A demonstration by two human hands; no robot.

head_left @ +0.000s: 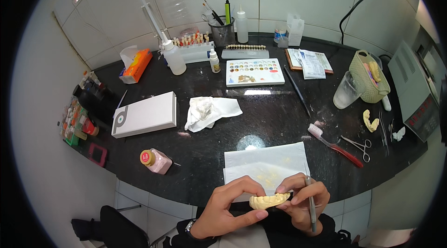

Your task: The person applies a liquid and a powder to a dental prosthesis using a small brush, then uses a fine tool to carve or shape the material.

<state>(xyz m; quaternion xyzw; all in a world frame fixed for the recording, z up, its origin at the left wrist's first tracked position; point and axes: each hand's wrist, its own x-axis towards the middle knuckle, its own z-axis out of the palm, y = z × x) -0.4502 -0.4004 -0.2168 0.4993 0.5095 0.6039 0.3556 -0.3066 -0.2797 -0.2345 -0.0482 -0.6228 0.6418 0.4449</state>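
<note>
At the bottom centre, my left hand (227, 208) grips a cream-coloured dental cast (265, 201) between thumb and fingers. My right hand (302, 203) is closed on a slim metal hand tool (311, 208), held nearly upright, and its fingertips also touch the cast's right end. Both hands are over the front edge of a white paper sheet (260, 157), which bears pale yellow shavings.
Around the sheet on the dark counter (205, 155) are a pink jar (158, 162), crumpled tissue (209, 113), white box (144, 114), red brush (337, 148), scissor-like clamp (363, 148), second cast (371, 121), clear cup (347, 89) and paint palette (254, 71). A chair (116, 227) stands lower left.
</note>
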